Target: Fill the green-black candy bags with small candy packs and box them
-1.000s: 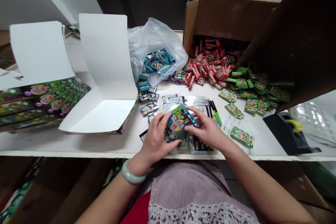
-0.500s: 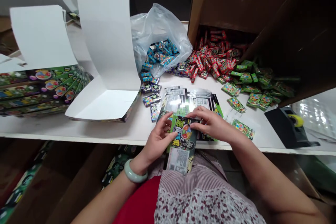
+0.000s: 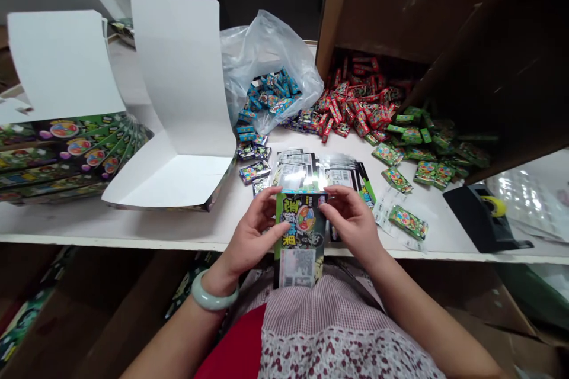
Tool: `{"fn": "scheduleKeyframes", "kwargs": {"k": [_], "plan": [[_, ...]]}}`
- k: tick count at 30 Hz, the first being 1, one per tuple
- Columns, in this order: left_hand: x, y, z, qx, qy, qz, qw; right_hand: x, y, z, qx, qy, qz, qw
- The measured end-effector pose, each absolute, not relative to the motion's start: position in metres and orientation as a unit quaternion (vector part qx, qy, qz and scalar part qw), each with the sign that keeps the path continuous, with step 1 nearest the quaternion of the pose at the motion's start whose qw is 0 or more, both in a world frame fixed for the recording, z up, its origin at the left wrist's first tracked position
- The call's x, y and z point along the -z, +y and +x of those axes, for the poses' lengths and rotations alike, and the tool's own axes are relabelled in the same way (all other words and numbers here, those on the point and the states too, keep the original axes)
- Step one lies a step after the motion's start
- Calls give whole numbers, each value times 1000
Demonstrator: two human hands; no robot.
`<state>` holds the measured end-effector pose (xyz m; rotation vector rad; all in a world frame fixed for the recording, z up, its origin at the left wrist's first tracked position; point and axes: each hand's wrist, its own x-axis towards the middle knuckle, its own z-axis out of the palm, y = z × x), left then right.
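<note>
Between my two hands is a flat printed packet (image 3: 301, 237), black and green with large lettering and a pale label low on its face. My left hand (image 3: 254, 230) grips its left edge, thumb on the front and fingers behind. My right hand (image 3: 349, 219) holds the upper right corner the same way. The packet stands tilted toward me at the table's front edge. Just beyond it lie two fanned piles of similar packets, a left pile (image 3: 296, 161) and a right pile (image 3: 344, 170). Whether anything is inside the held packet is hidden.
An open white display box (image 3: 182, 180) and a stack of box blanks (image 3: 66, 65) stand left. Behind are a plastic bag (image 3: 231, 50) of blue small boxes, and red small boxes (image 3: 351, 100) spilling from a carton (image 3: 400, 18). Green small boxes (image 3: 413, 130) and a tape dispenser (image 3: 478, 219) are right.
The packet has turned more upright and square to me. My right hand has moved from across its top to its right corner, and my left hand has shifted slightly left.
</note>
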<state>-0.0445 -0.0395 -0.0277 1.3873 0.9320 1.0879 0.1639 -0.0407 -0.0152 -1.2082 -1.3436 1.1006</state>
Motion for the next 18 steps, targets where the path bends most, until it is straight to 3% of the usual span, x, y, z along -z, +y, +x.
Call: {"fn": "scheduleKeyframes", "kwargs": {"k": [7, 10, 18], "plan": [[9, -33, -43, -517, 437, 572, 463, -4, -22, 171, -452, -641, -451, 426], [4, -28, -45, -535, 439, 537, 483, -11, -18, 169, -499, -613, -439, 428], [-6, -29, -49, -525, 392, 570, 496, -30, -19, 160, -444, -700, -410, 381]]}}
